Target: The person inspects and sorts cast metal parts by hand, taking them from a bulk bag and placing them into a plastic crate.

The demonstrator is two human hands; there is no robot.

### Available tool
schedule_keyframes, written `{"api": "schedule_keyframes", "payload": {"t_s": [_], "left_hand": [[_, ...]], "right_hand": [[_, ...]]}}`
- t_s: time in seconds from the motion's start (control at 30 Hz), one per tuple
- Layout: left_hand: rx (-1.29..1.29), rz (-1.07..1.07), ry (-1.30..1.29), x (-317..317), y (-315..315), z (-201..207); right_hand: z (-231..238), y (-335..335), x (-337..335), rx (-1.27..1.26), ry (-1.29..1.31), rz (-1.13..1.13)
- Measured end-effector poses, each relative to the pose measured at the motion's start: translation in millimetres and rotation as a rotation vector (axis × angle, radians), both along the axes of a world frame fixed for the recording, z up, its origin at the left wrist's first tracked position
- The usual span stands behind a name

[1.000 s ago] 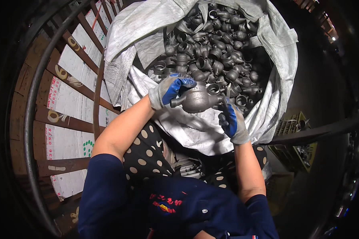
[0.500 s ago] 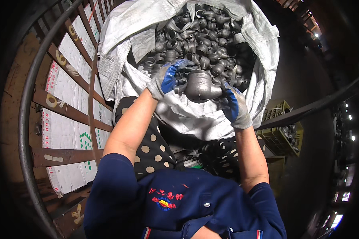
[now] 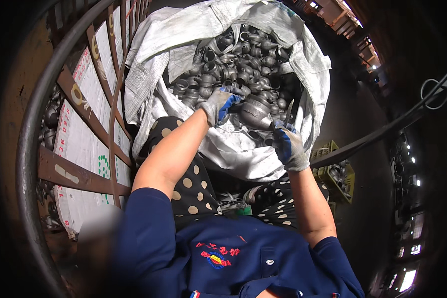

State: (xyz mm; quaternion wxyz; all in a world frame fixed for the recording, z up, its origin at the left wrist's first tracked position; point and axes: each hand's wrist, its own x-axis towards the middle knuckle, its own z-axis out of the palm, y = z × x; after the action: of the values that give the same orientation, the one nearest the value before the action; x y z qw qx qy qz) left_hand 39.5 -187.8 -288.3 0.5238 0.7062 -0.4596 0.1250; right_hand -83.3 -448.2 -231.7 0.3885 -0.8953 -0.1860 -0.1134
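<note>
This metal casting (image 3: pixel 256 112) is looking pretty hefty to me: rigid, not fragile, nothing that's going to squash in your grip. That rounded belly is probably being a bit slippery, so I'd be going for the narrow ends instead of the fat middle. The gloves (image 3: pixel 213 109) are likely helping too.

Looks-wise, it's showing a dull dark grey, with a swollen body, a faint marking on the upper band and a pale shine low on the right. It's sitting between both hands, over the near side of a white woven sack (image 3: pixel 314 74), where a heap of similar castings (image 3: pixel 248 62) is lying.

Left hand (image 3: pixel 222 105): fingers are curling snugly round the left end, though the glove is hiding the exact contact. Right hand (image 3: pixel 289 146): fingers are wrapping tight round what's looking like a slim tool (image 3: pixel 289 110), tip pointing up, right by the casting's right end. Whether they're touching the casting, I can't tell.
</note>
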Motion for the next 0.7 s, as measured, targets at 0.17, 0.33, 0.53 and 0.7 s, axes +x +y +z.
{"api": "schedule_keyframes", "payload": {"t_s": [0.17, 0.33, 0.53, 0.7], "left_hand": [[-0.187, -0.013, 0.273, 5.7, -13.6, -1.3], [-0.754, -0.177, 1.073, 7.8, -24.1, 8.2], [-0.679, -0.182, 0.943, 4.1, -22.2, 3.8], [-0.828, -0.153, 1.134, -6.3, -15.5, 13.4]], "right_hand": [[5.4, 17.9, -6.6, -0.189, -0.19, 0.025], [19.8, 31.5, -7.4, 0.495, 0.277, -0.007], [-0.3, 30.7, -4.3, 0.041, -0.019, 0.009], [-1.6, 34.3, -1.7, 0.414, 0.255, -0.038]]}}
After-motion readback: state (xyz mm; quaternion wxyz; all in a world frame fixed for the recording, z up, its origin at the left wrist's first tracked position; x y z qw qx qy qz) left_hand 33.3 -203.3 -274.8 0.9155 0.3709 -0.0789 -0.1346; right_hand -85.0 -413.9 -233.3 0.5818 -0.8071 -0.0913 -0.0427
